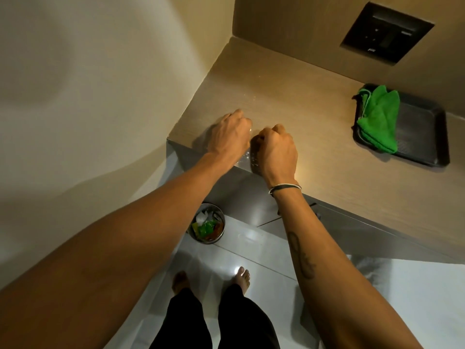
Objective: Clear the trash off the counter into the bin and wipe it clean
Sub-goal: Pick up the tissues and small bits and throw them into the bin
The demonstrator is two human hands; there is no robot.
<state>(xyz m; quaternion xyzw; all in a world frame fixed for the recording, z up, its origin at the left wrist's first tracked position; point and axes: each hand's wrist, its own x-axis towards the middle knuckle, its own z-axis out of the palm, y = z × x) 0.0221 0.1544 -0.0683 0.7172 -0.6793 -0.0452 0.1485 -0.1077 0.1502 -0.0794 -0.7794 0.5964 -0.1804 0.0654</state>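
My left hand (230, 137) and my right hand (275, 149) rest side by side on the wooden counter (314, 137), near its front left corner. Both have their fingers curled under. Between them a thin, glinting scrap of clear plastic (249, 154) shows at the counter's edge; both hands seem to pinch it, though most of it is hidden under them. A few tiny shiny specks (254, 97) lie farther back on the counter. The small round metal bin (221, 219) stands on the floor below the corner, with colourful wrappers and white paper inside.
A folded green cloth (377, 118) lies on a black tray (425, 137) at the counter's right back. A dark socket panel (386, 32) is set in the back wall. A cream wall closes the left side. My bare feet stand on glossy white tiles (415, 298).
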